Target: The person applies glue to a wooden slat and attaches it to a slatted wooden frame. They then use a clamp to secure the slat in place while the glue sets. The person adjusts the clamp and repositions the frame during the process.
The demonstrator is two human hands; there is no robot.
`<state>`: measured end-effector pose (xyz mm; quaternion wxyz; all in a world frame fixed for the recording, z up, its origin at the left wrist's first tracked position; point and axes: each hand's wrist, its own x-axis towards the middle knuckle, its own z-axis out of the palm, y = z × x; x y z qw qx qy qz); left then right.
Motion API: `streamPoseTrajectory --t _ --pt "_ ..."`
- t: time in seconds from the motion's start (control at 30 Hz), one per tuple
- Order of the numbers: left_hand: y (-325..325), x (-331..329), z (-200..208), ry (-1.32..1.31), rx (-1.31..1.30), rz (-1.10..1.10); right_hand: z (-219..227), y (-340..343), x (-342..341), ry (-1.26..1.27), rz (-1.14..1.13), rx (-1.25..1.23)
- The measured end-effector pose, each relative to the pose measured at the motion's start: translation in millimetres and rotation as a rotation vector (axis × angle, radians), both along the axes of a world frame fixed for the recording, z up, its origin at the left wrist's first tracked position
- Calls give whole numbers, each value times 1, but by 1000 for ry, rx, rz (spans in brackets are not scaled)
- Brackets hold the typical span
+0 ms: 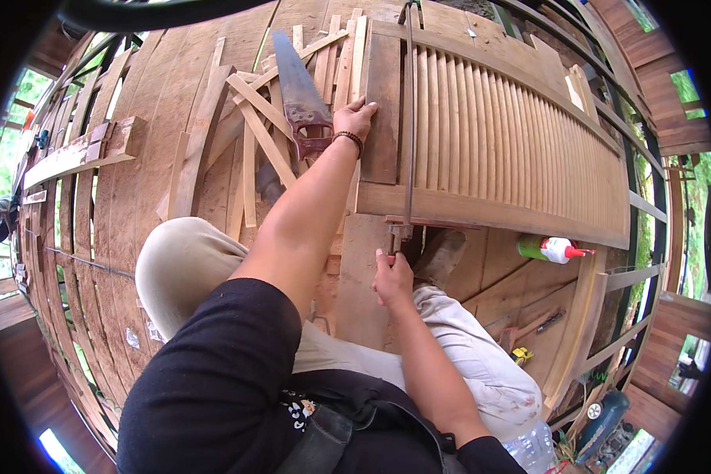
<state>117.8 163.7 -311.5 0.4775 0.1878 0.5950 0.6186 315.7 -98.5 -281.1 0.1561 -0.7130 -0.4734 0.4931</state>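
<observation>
A louvered wooden shutter (490, 110) with many slats lies in front of me, its broad end rail (383, 103) on the left. My left hand (355, 118), with a beaded bracelet at the wrist, grips that rail's outer edge, fingers curled against the wood. A long metal bar clamp (409, 118) spans the shutter from far to near side, just right of the end rail. At its near end, my right hand (393, 278) is closed around the clamp's handle. A thin wood strip (442, 223) sits between the clamp's near jaw and the shutter's edge.
A handsaw (299, 87) rests on loose wood strips (253, 110) left of the shutter. A green-and-white glue bottle (549, 249) with red tip lies by the near right edge. A yellow tape measure (521, 355), plastic bottle (533, 452) and air compressor (604, 426) are lower right.
</observation>
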Motion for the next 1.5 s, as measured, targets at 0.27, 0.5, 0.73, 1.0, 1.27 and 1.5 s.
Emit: streamPoseTrajectory --t 0.27,0.5,0.73,1.0,1.27,1.5 --pt "2 2 -8 44 11 -7 3 0 -6 -192 77 197" --pt "-3 3 -1 105 -1 -10 0 -1 -5 -182 75 213" --pt "-1 8 4 145 -20 -23 -36 2 12 -12 43 73" --pt "-1 2 -4 126 -11 -26 1 9 6 385 -102 -139" --pt "-1 3 -1 114 4 -32 -5 9 9 396 -102 -153" --pt "-1 0 0 149 -33 -38 -2 9 5 202 -43 -114"
